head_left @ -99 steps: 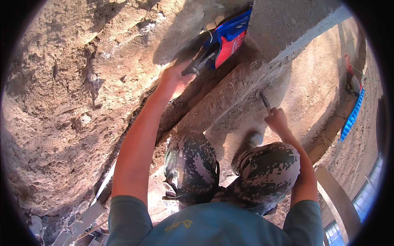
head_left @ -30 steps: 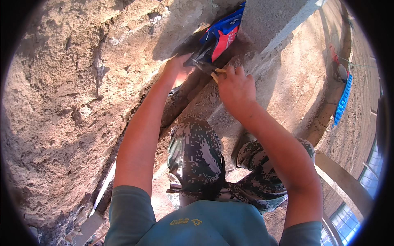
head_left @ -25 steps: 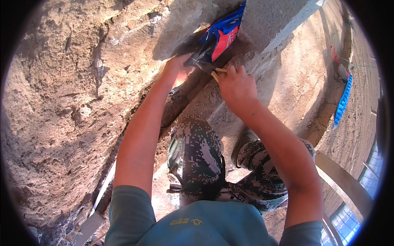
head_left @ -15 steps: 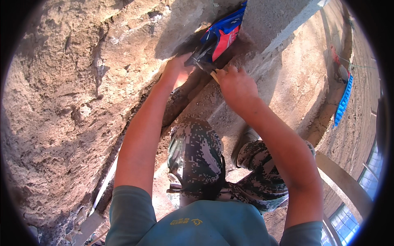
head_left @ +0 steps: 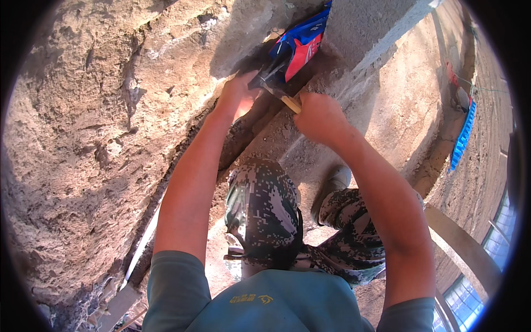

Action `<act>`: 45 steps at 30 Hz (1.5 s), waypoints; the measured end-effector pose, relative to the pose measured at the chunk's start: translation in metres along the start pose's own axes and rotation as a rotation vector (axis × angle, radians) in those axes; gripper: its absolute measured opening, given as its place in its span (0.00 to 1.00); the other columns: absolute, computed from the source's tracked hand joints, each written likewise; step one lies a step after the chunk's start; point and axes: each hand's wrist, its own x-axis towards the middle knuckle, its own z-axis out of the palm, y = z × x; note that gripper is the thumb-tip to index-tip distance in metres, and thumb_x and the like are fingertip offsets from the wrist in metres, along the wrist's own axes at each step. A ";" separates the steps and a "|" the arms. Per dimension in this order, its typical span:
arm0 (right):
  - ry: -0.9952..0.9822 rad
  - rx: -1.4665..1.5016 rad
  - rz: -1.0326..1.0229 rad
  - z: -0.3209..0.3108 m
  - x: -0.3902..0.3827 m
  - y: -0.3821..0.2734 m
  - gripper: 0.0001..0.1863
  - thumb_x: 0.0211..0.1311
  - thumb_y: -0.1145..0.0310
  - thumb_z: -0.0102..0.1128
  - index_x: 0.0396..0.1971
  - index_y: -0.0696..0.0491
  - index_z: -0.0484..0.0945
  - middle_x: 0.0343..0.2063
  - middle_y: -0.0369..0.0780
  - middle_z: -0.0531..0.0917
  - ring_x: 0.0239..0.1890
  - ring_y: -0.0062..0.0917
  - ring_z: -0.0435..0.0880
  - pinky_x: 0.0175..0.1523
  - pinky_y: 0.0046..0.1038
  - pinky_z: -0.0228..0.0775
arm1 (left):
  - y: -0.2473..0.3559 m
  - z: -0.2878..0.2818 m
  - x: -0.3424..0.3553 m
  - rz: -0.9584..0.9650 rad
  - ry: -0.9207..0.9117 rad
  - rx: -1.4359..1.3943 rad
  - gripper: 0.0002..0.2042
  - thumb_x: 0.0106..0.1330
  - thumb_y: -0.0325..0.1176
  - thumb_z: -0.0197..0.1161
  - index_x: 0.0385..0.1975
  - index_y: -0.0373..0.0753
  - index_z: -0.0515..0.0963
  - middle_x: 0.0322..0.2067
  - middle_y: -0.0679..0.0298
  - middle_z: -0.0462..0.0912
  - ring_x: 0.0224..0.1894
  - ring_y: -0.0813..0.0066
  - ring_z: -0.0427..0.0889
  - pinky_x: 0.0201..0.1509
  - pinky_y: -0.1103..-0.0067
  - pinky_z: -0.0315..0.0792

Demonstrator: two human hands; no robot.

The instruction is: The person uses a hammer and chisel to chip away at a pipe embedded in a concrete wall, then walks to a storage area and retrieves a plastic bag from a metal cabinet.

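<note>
My right hand is wrapped round the wooden handle of a hammer; its dark metal head lies near my left hand's fingers. My left hand reaches into a shaded trench at the foot of the earth wall. Its fingers are curled and partly hidden, and what they hold cannot be made out. Just beyond the hammer head lies a blue and red plastic bag, with some thin light rods or wires at its near end.
A rough earth wall rises on the left. A grey concrete block stands at the far right of the trench. A blue ribbed strip lies farther right. My camouflage-clad knee is close below my hands.
My right hand has shifted slightly along the hammer handle, and more of the wood shows now. My left hand and the bag stay nearly in place.
</note>
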 end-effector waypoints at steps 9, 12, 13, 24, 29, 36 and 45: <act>-0.058 0.126 -0.017 0.005 0.010 0.016 0.17 0.56 0.67 0.59 0.44 0.58 0.84 0.37 0.55 0.87 0.44 0.50 0.87 0.53 0.44 0.78 | -0.001 0.004 -0.001 0.007 0.018 0.009 0.29 0.64 0.24 0.73 0.67 0.42 0.76 0.37 0.67 0.84 0.31 0.81 0.73 0.35 0.82 0.71; -0.131 0.198 0.081 -0.011 0.009 0.010 0.18 0.56 0.67 0.60 0.45 0.58 0.84 0.35 0.55 0.87 0.42 0.47 0.88 0.49 0.43 0.79 | 0.003 0.002 -0.001 -0.045 -0.033 -0.034 0.30 0.64 0.24 0.74 0.68 0.41 0.75 0.37 0.67 0.85 0.32 0.81 0.74 0.36 0.82 0.71; -0.131 0.159 0.048 -0.014 0.011 0.010 0.18 0.56 0.67 0.61 0.45 0.58 0.83 0.35 0.55 0.87 0.41 0.46 0.88 0.48 0.43 0.80 | -0.002 0.002 0.000 0.013 -0.007 0.011 0.30 0.64 0.24 0.74 0.68 0.41 0.75 0.37 0.66 0.85 0.32 0.82 0.74 0.36 0.82 0.71; -0.089 -0.140 -0.183 -0.034 0.011 0.013 0.16 0.65 0.62 0.66 0.49 0.54 0.82 0.42 0.52 0.86 0.49 0.49 0.84 0.55 0.46 0.75 | -0.011 0.007 0.002 0.034 0.012 0.103 0.29 0.65 0.35 0.71 0.67 0.42 0.75 0.35 0.50 0.85 0.34 0.64 0.81 0.43 0.70 0.76; -0.086 -0.098 -0.152 -0.030 0.010 0.016 0.15 0.66 0.61 0.65 0.47 0.54 0.82 0.41 0.52 0.86 0.48 0.49 0.85 0.54 0.47 0.76 | 0.015 0.008 -0.008 -0.067 0.058 0.011 0.28 0.66 0.37 0.69 0.67 0.43 0.75 0.33 0.51 0.83 0.34 0.61 0.80 0.43 0.68 0.76; -0.056 -0.036 -0.104 -0.020 0.004 0.014 0.16 0.68 0.60 0.64 0.48 0.54 0.81 0.39 0.52 0.86 0.47 0.50 0.86 0.52 0.48 0.77 | -0.007 0.003 0.000 0.011 0.053 0.130 0.29 0.63 0.43 0.70 0.65 0.45 0.76 0.33 0.53 0.85 0.34 0.59 0.83 0.43 0.68 0.77; 0.019 0.029 -0.071 -0.007 0.000 0.014 0.18 0.68 0.58 0.65 0.44 0.58 0.79 0.38 0.54 0.86 0.46 0.53 0.85 0.50 0.49 0.77 | 0.026 -0.001 -0.017 0.022 0.103 0.355 0.30 0.61 0.44 0.71 0.65 0.46 0.76 0.39 0.51 0.88 0.41 0.54 0.87 0.48 0.67 0.79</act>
